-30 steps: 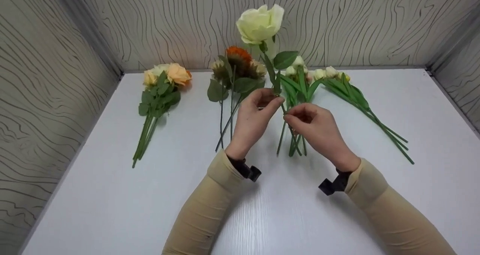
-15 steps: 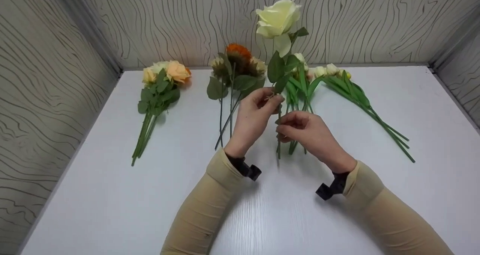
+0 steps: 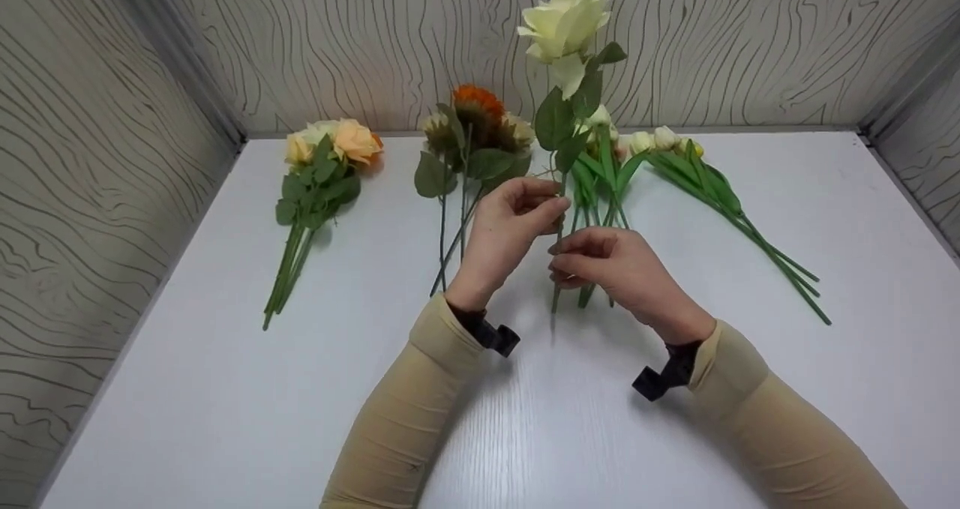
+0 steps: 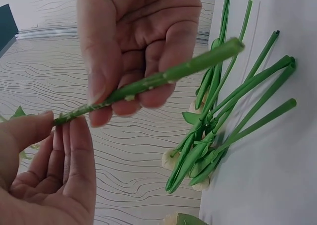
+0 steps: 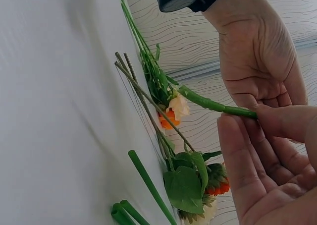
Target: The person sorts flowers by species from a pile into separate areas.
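A pale yellow-white artificial rose (image 3: pixel 564 29) stands upright in front of me, its bloom high against the back wall and green leaves below it. My left hand (image 3: pixel 511 220) pinches its stem just under the leaves, between thumb and fingers. Lower on the same stem, my right hand (image 3: pixel 611 273) pinches it too. In the left wrist view the green stem (image 4: pixel 163 78) shows small nubs along its length, and its cut end points past the right hand (image 4: pixel 138 46). From the right wrist, the stem end (image 5: pixel 203 101) sticks out beyond the fingertips.
Behind the hands lie green-leaved white tulips (image 3: pixel 600 164), with more tulips (image 3: pixel 705 183) to the right. Orange and cream sunflower-like flowers (image 3: pixel 476 130) lie left of the hands. A bunch of peach and orange roses (image 3: pixel 322 172) rests farther left on the white table (image 3: pixel 225 404).
The rose has swung from leaning left to upright, shifting right and slightly higher. My right hand has moved down and left along the stem; the left hand has stayed nearly in place.
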Action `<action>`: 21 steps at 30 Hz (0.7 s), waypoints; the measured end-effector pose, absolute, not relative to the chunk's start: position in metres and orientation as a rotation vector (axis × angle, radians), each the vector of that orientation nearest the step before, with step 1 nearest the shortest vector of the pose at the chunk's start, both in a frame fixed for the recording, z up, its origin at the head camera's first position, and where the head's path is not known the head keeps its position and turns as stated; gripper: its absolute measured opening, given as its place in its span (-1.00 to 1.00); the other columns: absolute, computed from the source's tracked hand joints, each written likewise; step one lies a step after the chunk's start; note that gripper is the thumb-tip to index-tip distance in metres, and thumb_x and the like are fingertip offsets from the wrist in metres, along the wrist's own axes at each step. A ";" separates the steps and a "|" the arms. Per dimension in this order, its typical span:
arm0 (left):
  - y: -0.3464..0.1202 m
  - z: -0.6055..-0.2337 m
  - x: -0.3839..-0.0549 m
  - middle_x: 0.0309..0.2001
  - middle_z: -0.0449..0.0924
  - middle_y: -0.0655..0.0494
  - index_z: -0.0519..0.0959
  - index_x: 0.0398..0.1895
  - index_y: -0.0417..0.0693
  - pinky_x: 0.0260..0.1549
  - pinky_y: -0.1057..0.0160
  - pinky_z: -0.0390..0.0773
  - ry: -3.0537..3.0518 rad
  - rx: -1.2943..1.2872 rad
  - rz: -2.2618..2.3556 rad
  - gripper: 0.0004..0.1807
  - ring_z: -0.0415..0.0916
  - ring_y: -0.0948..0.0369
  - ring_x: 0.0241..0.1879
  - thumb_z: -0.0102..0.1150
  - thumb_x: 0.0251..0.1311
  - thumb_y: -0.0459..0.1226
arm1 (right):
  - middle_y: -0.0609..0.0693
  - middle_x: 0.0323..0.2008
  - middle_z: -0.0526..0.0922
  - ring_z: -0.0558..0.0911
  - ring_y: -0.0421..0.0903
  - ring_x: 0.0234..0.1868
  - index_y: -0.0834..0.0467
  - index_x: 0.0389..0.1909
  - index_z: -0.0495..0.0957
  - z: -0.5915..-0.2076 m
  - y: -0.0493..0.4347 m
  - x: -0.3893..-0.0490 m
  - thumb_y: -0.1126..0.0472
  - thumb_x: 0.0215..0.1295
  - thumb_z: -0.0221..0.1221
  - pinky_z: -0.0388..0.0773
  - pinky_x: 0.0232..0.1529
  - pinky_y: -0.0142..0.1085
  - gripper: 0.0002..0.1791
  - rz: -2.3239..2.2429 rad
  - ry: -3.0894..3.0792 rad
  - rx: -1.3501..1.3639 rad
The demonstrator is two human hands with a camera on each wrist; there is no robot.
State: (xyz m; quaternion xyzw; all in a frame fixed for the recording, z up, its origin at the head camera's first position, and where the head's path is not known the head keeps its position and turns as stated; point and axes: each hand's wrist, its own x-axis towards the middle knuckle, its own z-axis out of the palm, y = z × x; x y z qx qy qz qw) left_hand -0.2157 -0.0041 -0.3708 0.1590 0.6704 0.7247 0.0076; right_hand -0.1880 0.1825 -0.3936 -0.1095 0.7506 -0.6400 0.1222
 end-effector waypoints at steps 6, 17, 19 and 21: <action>-0.008 -0.373 -0.215 -0.18 0.69 0.02 0.68 -0.05 -0.09 -0.14 0.17 0.71 2.118 0.470 2.225 -0.81 0.69 0.08 -0.19 0.37 0.33 -0.26 | 0.32 -0.12 0.70 0.75 0.11 -0.15 0.33 -0.05 0.66 -0.395 0.179 -0.189 0.19 0.35 0.38 0.71 -0.07 -0.10 -0.70 -1.886 2.170 -0.316; -0.036 -0.372 -0.224 -0.17 0.69 -0.03 0.70 -0.03 -0.17 -0.13 0.19 0.71 2.201 0.371 2.139 -0.78 0.70 0.09 -0.18 0.35 0.35 -0.26 | 0.37 -0.02 0.65 0.73 0.13 -0.09 0.26 0.10 0.63 -0.396 0.177 -0.186 0.11 0.43 0.31 0.71 -0.06 -0.10 -0.63 -1.869 2.159 -0.309; -0.057 -0.370 -0.230 -0.16 0.69 0.00 0.72 -0.03 -0.14 -0.13 0.20 0.71 2.310 0.294 2.052 -0.78 0.69 0.12 -0.18 0.35 0.35 -0.24 | 0.38 0.00 0.63 0.72 0.13 -0.07 0.23 0.12 0.62 -0.395 0.178 -0.186 0.08 0.45 0.28 0.70 -0.04 -0.10 -0.62 -1.872 2.160 -0.306; -0.084 -0.369 -0.236 -0.16 0.69 0.01 0.73 -0.03 -0.13 -0.13 0.21 0.70 2.423 0.193 1.950 -0.78 0.68 0.14 -0.18 0.34 0.36 -0.22 | 0.36 0.01 0.63 0.71 0.13 -0.05 0.23 0.13 0.61 -0.394 0.180 -0.186 0.06 0.47 0.26 0.70 -0.04 -0.09 -0.62 -1.879 2.161 -0.302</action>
